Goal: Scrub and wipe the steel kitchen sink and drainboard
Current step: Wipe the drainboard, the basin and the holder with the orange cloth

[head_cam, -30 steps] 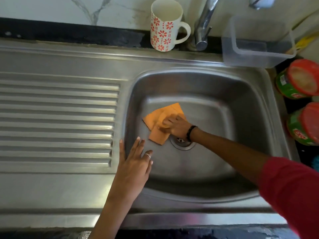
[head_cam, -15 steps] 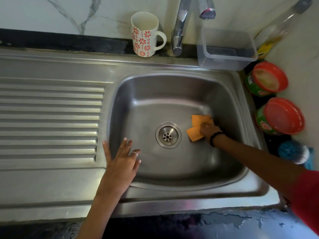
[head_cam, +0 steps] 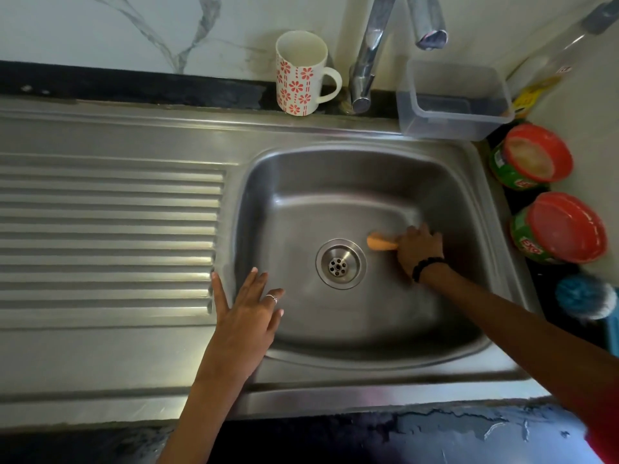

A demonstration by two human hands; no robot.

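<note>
My orange cloth (head_cam: 382,242), a second ago spread left of the drain (head_cam: 340,263), now sits bunched on the sink (head_cam: 385,316) floor right of it, gripped in my right hand (head_cam: 418,249). My flat, relaxed left hand (head_cam: 248,313) braces the rim; the drainboard (head_cam: 107,236) likely comes next.

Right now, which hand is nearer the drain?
Right. The right hand presses the orange cloth just right of the drain; the left hand rests on the basin's left rim.
</note>
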